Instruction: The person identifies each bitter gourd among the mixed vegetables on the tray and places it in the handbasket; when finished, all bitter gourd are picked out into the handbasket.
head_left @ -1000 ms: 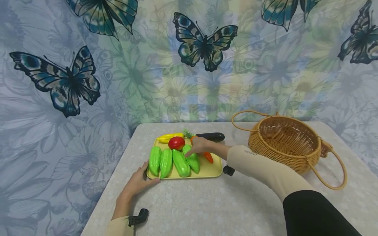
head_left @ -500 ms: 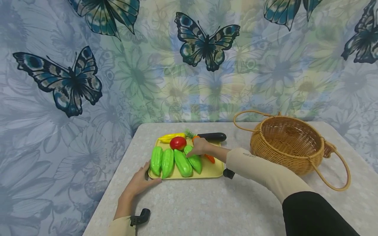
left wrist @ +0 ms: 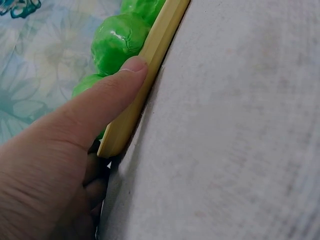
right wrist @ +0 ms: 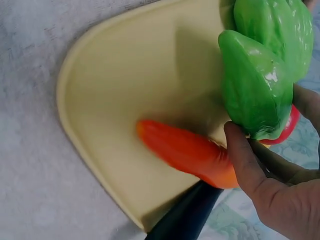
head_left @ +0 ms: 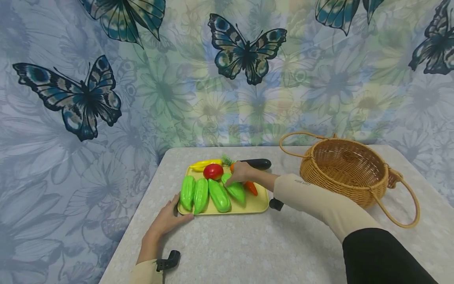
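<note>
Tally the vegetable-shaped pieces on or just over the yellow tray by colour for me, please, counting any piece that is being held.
Green pieces: 4, one of them held by the right hand
Red piece: 1
Yellow piece: 1
Orange piece: 1
Black piece: 1
Total: 8

right hand [right wrist: 282, 200] pinches a green vegetable [right wrist: 257, 90]; carrot [right wrist: 182, 150] lies on yellow tray [right wrist: 120, 90]

Left hand [head_left: 166, 219], thumb [left wrist: 110, 92] spread from fingers [left wrist: 95, 190]; right arm [head_left: 315, 197] stretched farther forward, right hand [head_left: 242, 173] pinching.
</note>
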Demonstrator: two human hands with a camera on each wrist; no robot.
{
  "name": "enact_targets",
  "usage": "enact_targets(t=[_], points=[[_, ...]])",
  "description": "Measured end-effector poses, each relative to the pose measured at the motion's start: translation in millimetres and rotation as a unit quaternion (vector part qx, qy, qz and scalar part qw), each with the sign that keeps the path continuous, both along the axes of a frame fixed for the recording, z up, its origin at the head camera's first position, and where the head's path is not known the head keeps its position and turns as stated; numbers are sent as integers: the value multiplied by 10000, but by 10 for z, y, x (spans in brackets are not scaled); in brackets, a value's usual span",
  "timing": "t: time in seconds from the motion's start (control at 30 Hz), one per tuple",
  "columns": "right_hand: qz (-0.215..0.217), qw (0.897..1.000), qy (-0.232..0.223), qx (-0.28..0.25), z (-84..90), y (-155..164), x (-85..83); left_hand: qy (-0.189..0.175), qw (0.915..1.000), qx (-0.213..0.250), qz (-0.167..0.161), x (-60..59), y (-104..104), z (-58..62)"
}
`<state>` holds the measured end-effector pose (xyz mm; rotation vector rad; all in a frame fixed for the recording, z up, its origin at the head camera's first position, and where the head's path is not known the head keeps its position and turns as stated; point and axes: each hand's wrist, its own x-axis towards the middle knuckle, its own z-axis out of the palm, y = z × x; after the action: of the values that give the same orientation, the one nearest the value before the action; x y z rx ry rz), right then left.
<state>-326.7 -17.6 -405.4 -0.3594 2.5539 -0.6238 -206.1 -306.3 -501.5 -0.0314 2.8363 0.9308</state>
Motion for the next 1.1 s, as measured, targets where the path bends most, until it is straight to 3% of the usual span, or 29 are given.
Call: enact_targets(t=[0.4, 0.6, 0.77, 1.1], points=[[309, 9991, -299, 64, 316, 310, -75, 0, 10000, 24, 61, 11, 1, -6], [538, 9970, -371, 412, 483, 521, -90, 57, 10000, 48, 45, 17, 10, 9], [495, 9960, -571, 482, 625, 750, -66, -43, 9999, -2, 93, 19, 2, 17], [845, 9914, -861, 512, 908, 1325, -52, -113, 9999, 1, 127, 12, 16, 18]])
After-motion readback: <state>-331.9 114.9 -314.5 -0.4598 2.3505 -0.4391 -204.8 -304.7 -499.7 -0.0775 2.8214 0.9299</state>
